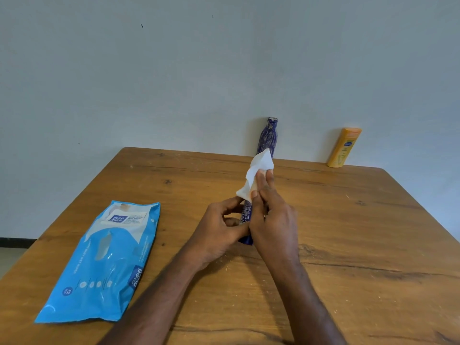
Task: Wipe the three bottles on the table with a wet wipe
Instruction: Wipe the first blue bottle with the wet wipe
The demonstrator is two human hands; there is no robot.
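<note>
At the table's middle my left hand [219, 230] grips a dark blue bottle [247, 215] by its lower part, holding it upright. My right hand [271, 215] holds a white wet wipe [257, 168] against the bottle's upper part, hiding its top. A tall blue patterned bottle [268, 135] stands at the far edge against the wall, partly behind the wipe. A yellow-orange bottle [344, 148] stands at the far right edge, leaning toward the wall.
A blue wet-wipe pack [107, 265] lies flat on the left part of the wooden table [361, 232]. A pale wall rises right behind the far edge. Floor shows past the table's left edge.
</note>
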